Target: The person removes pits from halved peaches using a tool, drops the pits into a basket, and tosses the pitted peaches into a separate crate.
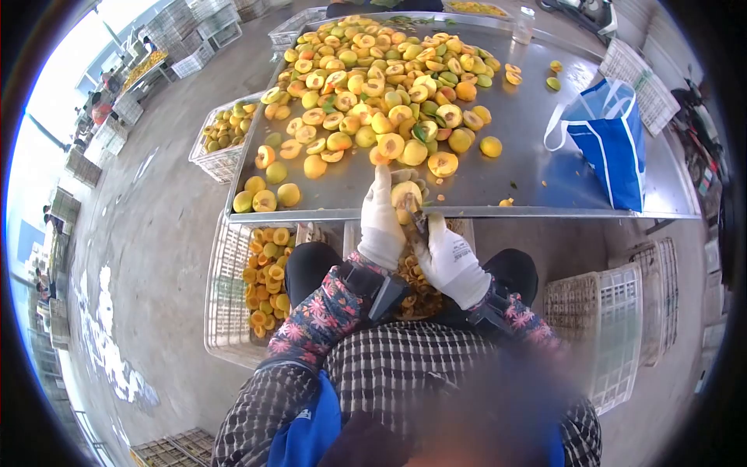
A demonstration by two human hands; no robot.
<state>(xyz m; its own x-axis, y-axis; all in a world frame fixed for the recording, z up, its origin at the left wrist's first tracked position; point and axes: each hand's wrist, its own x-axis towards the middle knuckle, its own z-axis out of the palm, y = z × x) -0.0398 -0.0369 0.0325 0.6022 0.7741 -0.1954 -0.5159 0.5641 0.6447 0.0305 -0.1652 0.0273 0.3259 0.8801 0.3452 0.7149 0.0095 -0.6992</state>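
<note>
My left hand [381,222], in a white glove, is closed around a halved yellow peach [405,194] at the table's front edge, its cut face turned up. My right hand [453,263], also gloved, grips a small dark pitting tool [421,226] whose tip meets the lower side of that peach half. The tip itself is partly hidden. Just beyond my hands lies a large heap of halved and whole yellow peaches [373,86] on the metal table [521,171]. Below, between my knees, a container holds brownish pits and scraps [412,284], partly covered by my arms.
A crate [214,311] with peach halves [268,272] stands by my left knee. Another filled crate [210,165] is left of the table. A blue and white bag [611,148] and a clear jar [524,26] stand on the table. Crates [599,327] are stacked at my right.
</note>
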